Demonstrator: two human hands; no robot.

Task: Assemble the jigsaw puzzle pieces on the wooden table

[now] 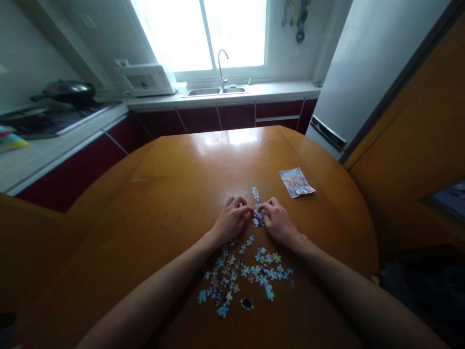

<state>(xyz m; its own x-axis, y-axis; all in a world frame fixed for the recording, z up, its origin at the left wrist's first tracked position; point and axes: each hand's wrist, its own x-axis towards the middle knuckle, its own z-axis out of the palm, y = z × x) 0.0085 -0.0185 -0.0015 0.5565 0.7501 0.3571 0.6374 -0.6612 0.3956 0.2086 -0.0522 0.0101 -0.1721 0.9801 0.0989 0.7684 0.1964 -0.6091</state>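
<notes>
A narrow joined strip of jigsaw puzzle (256, 196) lies flat on the table, wider at its near end. My left hand (233, 218) is at its left edge, fingers curled and fingertips against the strip. From the other side my right hand (279, 222) bends its fingers over the strip, with the tips on its middle. Both hands look closed at the strip; whether a single loose piece is between the fingertips cannot be made out. Many loose jigsaw pieces (222, 274) are scattered between my forearms, and a further cluster of pieces (267, 274) lies to the right.
A creased picture sheet (297, 182) lies right of my hands on the wooden table (174, 174). Beyond the table are a counter with a sink (203, 91), a stove with a wok (69, 89) at left, and a fridge (356, 63) at right.
</notes>
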